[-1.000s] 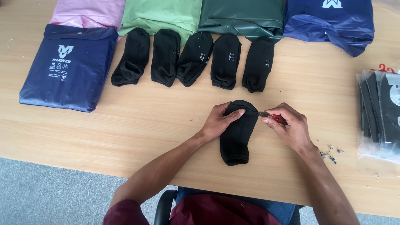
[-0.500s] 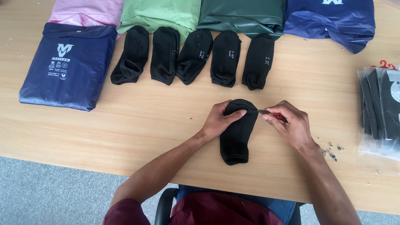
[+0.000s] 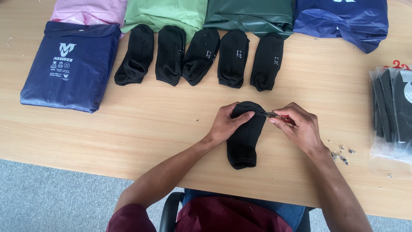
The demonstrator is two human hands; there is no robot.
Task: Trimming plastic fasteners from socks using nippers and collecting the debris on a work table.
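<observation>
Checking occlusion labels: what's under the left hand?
The left hand presses on the upper part of a black sock lying on the wooden table. The sock area beneath the palm is hidden.

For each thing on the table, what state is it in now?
black sock: flat, pinned near its top
left hand: pressing on the sock
right hand: holding a small red-handled tool, tip at the sock's edge
five black socks: folded, in a row
navy packet: sealed, flat
clear sock packs: stacked at the right edge
</observation>
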